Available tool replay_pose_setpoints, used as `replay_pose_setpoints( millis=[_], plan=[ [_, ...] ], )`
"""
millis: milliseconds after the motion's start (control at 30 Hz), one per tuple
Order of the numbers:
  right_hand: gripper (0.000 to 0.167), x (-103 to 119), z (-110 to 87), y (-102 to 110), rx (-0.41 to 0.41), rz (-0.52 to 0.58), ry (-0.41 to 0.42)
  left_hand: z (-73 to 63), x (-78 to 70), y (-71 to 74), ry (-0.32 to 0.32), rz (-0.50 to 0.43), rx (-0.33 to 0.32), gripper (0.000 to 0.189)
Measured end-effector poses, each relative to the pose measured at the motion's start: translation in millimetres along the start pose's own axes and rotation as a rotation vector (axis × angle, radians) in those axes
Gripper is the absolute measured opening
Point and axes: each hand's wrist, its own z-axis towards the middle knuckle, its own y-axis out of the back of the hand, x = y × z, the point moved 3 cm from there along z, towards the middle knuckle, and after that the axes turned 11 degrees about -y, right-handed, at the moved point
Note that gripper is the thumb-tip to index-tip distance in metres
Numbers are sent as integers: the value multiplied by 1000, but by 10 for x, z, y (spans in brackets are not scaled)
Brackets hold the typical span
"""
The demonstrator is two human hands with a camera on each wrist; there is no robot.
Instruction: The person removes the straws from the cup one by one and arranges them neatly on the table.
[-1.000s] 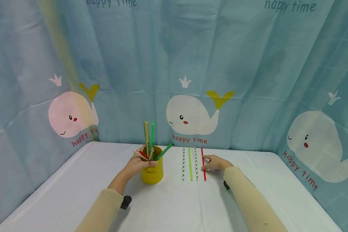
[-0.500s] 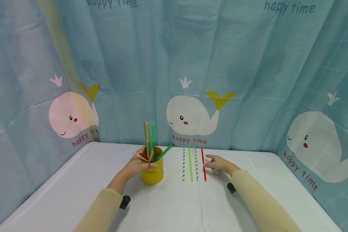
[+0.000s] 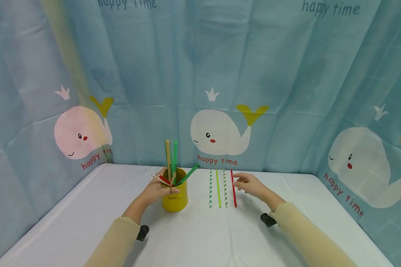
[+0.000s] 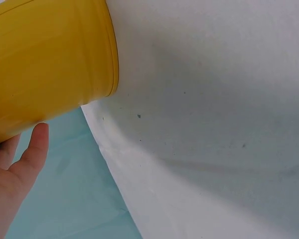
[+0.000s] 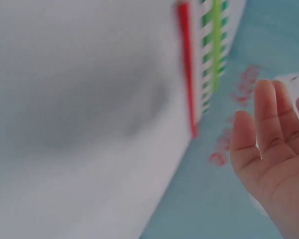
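In the head view my left hand point(image 3: 157, 189) grips a yellow cup point(image 3: 175, 202), thumb across its near rim and fingers round the left side. The left wrist view shows fingers at the wall of the yellow cup point(image 4: 50, 59). Out of the cup lean green sticks point(image 3: 175, 155), a tan stick point(image 3: 168, 154) and shorter red and dotted straws. My right hand point(image 3: 252, 185) hovers over the right side of a red straw point(image 3: 234, 191), holding nothing. Its fingers spread loosely in the right wrist view, beside the red straw point(image 5: 188, 69).
Left of the red straw lie a striped straw point(image 3: 225, 189), a lime green straw point(image 3: 218, 189) and another striped straw point(image 3: 211, 189), roughly parallel. They rest on a white tablecloth point(image 3: 200, 237). Behind it hangs a blue curtain point(image 3: 287, 111) with whale prints.
My right hand has let go of the red straw, drawn right, and now lifted with its fingers looser. My left hand and the yellow cup have stayed put.
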Motion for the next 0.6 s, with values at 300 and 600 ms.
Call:
replay_pose_setpoints(
  millis=[300, 600],
  plan=[
    [34, 468, -248, -233, 137, 66, 207, 10, -14, -2, -50, -21, -8, 106],
    [33, 988, -374, -563, 237, 106, 320, 20, -19, 2, -56, -11, -30, 106]
  ],
)
